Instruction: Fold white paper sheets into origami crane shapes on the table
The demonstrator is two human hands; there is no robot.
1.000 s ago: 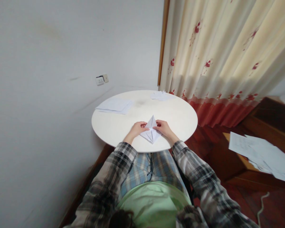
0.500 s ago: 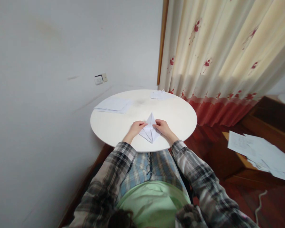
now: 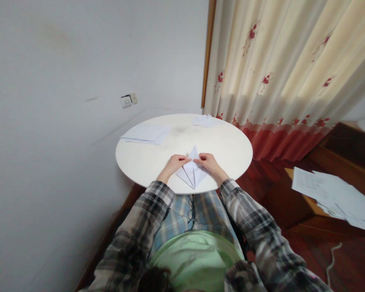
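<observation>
A folded sheet of white paper [image 3: 193, 175] lies near the front edge of the round white table [image 3: 146, 164], one point facing away from me and another toward me. Crease lines run down its middle. My left hand [image 3: 175, 163] grips the paper's left side, thumb on top and fingers curled. On the opposite side my right hand [image 3: 209, 162] pinches it the same way, its thumb near the centre crease. The undersides of the fingers and the paper edges beneath them are hidden.
A stack of white sheets [image 3: 146, 134] rests at the table's back left. Crumpled or folded paper [image 3: 204, 120] lies at the back edge. To the right, papers [image 3: 331, 192] cover a wooden piece of furniture. A wall is close on the left; a curtain [image 3: 261, 61] hangs behind.
The folded paper has slid slightly toward me, its near point now closer to the table edge. Both thumbs have moved inward over it, closer together.
</observation>
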